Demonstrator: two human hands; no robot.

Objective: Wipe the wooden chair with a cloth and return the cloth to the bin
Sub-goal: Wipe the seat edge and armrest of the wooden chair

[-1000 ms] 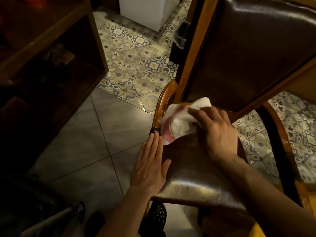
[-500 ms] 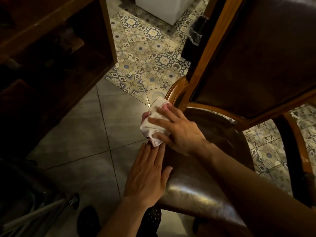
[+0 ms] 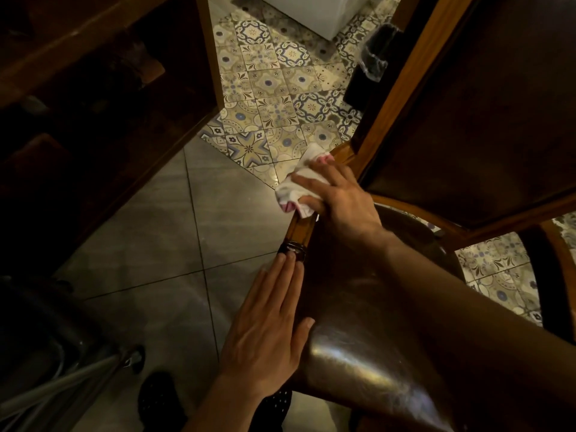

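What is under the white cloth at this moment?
The cloth lies over the chair's curved wooden arm rail, pressed down by the right hand. The rail emerges bare below the cloth. The stretch of wood beneath the cloth and fingers is covered, so its condition cannot be seen.

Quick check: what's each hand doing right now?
Left hand: open, flat against the chair seat edge, holding nothing.
Right hand: closed on the cloth.

Floor: grey tiles (image 3: 149,232) near, patterned tiles (image 3: 274,88) beyond
Left: dark wooden shelving (image 3: 93,88)
Far: white cabinet (image 3: 314,10)
Light: dim, warm
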